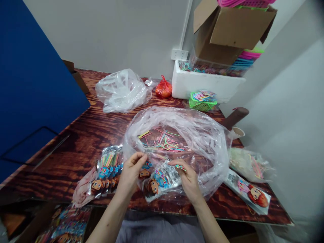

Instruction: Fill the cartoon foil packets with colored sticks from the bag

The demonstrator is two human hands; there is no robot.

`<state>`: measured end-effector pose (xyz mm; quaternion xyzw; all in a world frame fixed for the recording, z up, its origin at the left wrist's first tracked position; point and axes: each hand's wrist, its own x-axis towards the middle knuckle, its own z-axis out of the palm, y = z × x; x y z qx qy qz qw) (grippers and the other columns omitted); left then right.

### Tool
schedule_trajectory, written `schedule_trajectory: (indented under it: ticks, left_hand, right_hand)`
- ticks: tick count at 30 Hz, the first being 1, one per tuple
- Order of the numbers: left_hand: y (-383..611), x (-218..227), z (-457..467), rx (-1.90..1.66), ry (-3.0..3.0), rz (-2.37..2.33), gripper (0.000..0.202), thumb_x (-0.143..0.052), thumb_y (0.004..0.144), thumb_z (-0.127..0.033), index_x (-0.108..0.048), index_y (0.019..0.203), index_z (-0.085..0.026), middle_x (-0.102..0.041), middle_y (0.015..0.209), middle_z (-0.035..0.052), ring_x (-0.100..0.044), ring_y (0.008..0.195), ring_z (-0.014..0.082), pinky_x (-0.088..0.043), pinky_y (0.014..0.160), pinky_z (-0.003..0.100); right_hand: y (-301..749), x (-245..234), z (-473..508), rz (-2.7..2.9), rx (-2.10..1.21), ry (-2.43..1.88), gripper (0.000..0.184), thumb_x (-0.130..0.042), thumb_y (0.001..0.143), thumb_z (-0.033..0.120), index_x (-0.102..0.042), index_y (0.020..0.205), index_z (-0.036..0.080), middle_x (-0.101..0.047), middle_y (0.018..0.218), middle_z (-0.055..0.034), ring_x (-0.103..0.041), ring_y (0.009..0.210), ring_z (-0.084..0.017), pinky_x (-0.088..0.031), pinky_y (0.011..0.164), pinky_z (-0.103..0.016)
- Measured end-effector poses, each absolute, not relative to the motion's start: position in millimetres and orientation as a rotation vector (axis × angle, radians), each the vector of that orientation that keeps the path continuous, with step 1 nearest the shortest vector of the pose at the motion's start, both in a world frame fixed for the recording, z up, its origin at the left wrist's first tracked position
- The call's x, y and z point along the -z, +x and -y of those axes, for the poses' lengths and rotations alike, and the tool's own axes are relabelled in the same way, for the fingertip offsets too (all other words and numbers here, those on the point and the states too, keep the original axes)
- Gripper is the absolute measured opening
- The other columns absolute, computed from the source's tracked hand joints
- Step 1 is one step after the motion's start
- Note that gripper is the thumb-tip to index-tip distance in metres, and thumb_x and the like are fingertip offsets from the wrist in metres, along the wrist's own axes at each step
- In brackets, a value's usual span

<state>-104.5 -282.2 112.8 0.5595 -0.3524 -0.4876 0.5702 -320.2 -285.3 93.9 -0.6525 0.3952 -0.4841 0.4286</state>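
Holding a cartoon packet (159,180) at the near edge of the counter (76,141), both hands sit against the near rim of a large clear bag (202,135). Left hand (131,170): fingers curled together on the packet's upper left corner; whether bag film lies between cannot be told. Right hand (188,179): thumb and forefinger clamped on a few short coloured sticks (181,166) at the packet's top right. Loose sticks (164,140) lie scattered inside the clear bag, beyond the hands. Filled packets (108,168) lie stacked just left of the left hand. Another packet (250,192) lies apart at the right. A white foam box (202,84) stands at the far edge.
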Motion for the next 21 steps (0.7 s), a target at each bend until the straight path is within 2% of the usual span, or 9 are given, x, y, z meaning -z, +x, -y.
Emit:
schedule_trajectory:
  ticks: [3,7,9,12,13,16,18,21]
  left_hand:
    - [-105,-113,280,1.084,1.304,0.855,0.034,-0.066,0.079,-0.047,-0.054,0.070,-0.016,-0.046,0.065,-0.0043,-0.040,0.061,0.0097,-0.033,0.058,0.019]
    - [-108,-101,275,1.090,1.392,1.010,0.040,-0.054,0.087,-0.050,-0.045,0.064,-0.018,-0.038,0.062,-0.0045,-0.034,0.059,0.0104,-0.029,0.055,0.021]
    - [-108,-96,274,1.097,1.421,1.115,0.035,-0.055,0.087,-0.047,-0.049,0.067,-0.018,-0.040,0.062,-0.0041,-0.037,0.060,0.0115,-0.031,0.056,0.022]
    - [-108,-93,273,1.040,1.441,1.213,0.021,-0.057,0.085,-0.039,-0.057,0.085,-0.018,-0.047,0.069,-0.0035,-0.044,0.066,0.0130,-0.034,0.061,0.022]
    - [-107,-93,272,1.007,1.460,1.240,0.021,-0.056,0.086,-0.039,-0.057,0.086,-0.018,-0.047,0.069,-0.0037,-0.044,0.066,0.0129,-0.034,0.061,0.022]
    - [-104,-96,269,0.863,1.571,1.334,0.031,-0.050,0.090,-0.043,-0.052,0.071,-0.018,-0.041,0.062,-0.0045,-0.039,0.060,0.0119,-0.030,0.057,0.023]
    - [-103,-98,267,0.791,1.622,1.394,0.034,-0.047,0.092,-0.043,-0.050,0.068,-0.019,-0.039,0.060,-0.0047,-0.037,0.059,0.0119,-0.028,0.057,0.024]
    - [-103,-99,266,0.789,1.580,1.484,0.032,-0.047,0.092,-0.040,-0.056,0.070,-0.018,-0.046,0.065,-0.0024,-0.044,0.064,0.0136,-0.032,0.062,0.024]
  right_hand:
    - [-317,-95,284,-0.968,1.209,-1.636,0.023,-0.046,0.095,0.019,-0.066,0.102,0.026,-0.065,0.100,-0.0030,-0.059,0.099,-0.019,-0.042,0.090,-0.031]
    - [-316,-94,283,-0.966,1.203,-1.634,0.024,-0.046,0.095,0.018,-0.067,0.103,0.027,-0.066,0.101,-0.0024,-0.060,0.100,-0.019,-0.042,0.091,-0.031]
    - [-316,-93,283,-0.965,1.197,-1.631,0.024,-0.047,0.094,0.018,-0.067,0.103,0.027,-0.067,0.101,-0.0020,-0.060,0.100,-0.019,-0.042,0.091,-0.031]
    - [-316,-92,284,-0.970,1.193,-1.629,0.025,-0.047,0.094,0.018,-0.068,0.102,0.028,-0.067,0.102,-0.0018,-0.060,0.100,-0.018,-0.042,0.091,-0.031]
    - [-315,-92,284,-0.971,1.196,-1.628,0.025,-0.047,0.094,0.018,-0.068,0.102,0.028,-0.067,0.103,-0.0018,-0.060,0.101,-0.018,-0.042,0.091,-0.031]
    - [-313,-91,284,-0.970,1.192,-1.625,0.025,-0.047,0.094,0.018,-0.068,0.103,0.027,-0.068,0.105,-0.0024,-0.060,0.101,-0.019,-0.042,0.091,-0.031]
    - [-312,-90,284,-0.980,1.178,-1.622,0.024,-0.047,0.095,0.020,-0.068,0.104,0.026,-0.067,0.106,-0.0029,-0.060,0.101,-0.018,-0.042,0.091,-0.031]
    - [-310,-90,286,-1.016,1.158,-1.612,0.022,-0.047,0.096,0.025,-0.068,0.104,0.025,-0.068,0.105,-0.0028,-0.060,0.100,-0.018,-0.042,0.090,-0.029]
